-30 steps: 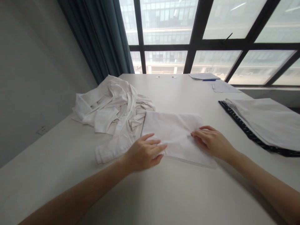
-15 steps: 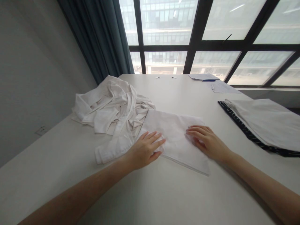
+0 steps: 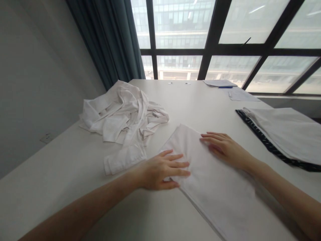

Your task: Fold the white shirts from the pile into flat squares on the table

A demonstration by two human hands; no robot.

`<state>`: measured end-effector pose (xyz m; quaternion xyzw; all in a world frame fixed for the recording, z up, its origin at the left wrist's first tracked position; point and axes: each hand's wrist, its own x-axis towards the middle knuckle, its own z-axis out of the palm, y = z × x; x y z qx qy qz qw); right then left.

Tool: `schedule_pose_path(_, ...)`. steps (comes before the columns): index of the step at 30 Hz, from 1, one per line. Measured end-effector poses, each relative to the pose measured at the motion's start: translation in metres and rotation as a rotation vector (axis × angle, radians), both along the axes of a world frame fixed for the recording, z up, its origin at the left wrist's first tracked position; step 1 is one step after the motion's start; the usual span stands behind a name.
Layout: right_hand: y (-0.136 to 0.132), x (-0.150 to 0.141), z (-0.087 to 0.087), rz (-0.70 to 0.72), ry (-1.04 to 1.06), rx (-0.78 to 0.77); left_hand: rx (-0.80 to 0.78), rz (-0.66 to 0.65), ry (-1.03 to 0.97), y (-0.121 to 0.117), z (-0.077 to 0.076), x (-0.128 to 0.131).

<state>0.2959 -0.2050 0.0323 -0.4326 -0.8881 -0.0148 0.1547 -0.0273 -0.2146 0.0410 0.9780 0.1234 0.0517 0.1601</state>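
Observation:
A folded white cloth (image 3: 215,194) lies flat on the white table, slanting from the centre to the lower right, partly out of view. My left hand (image 3: 163,170) rests flat on its left end, open with fingers spread. On its far right edge lies my right hand (image 3: 225,149), open, fingers stretched out and thumb tucked beneath them. Left of the cloth and apart from it sits a crumpled pile of white clothing (image 3: 127,115), with one sleeve-like end reaching toward my left forearm.
At the right, a stack of folded white fabric (image 3: 286,130) lies over a black item with white marks (image 3: 265,140). Papers (image 3: 218,82) and a blue pen (image 3: 225,87) lie at the back of the table (image 3: 185,103). Windows and a dark curtain (image 3: 115,43) stand behind.
The folded white cloth has turned and slid toward me and to the right, away from the crumpled pile. My left hand has shifted slightly right and nearer; my right hand has barely moved.

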Motion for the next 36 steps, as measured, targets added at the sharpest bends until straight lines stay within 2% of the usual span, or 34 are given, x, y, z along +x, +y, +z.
schedule_pose_path(3,-0.001,0.001,0.002,0.002,-0.044,-0.087,0.023,0.095,-0.007,-0.001,0.000,0.002)
schedule_pose_path(10,-0.008,0.000,0.012,-0.070,-0.150,-0.060,0.156,0.385,-0.042,0.006,-0.006,0.000)
schedule_pose_path(17,-0.026,-0.014,0.028,0.078,-0.187,-0.120,0.187,0.644,-0.202,0.025,-0.024,-0.009)
schedule_pose_path(21,-0.024,-0.012,0.026,0.124,-0.110,-0.074,0.199,0.677,-0.237,0.031,-0.031,-0.011)
schedule_pose_path(24,-0.020,-0.013,0.016,0.093,-0.021,0.025,0.222,0.636,-0.095,0.028,-0.027,-0.011)
schedule_pose_path(26,-0.019,-0.016,0.010,0.096,0.020,0.036,0.240,0.617,0.012,0.025,-0.024,-0.010)
schedule_pose_path(30,-0.017,-0.022,0.000,0.154,0.020,-0.101,0.314,0.645,0.147,0.020,-0.021,-0.009)
schedule_pose_path(33,-0.018,-0.023,-0.006,0.122,-0.056,-0.195,0.384,0.708,0.194,0.020,-0.020,-0.011)
schedule_pose_path(36,-0.019,-0.024,-0.009,0.098,-0.064,-0.227,0.436,0.764,0.195,0.020,-0.016,-0.011)
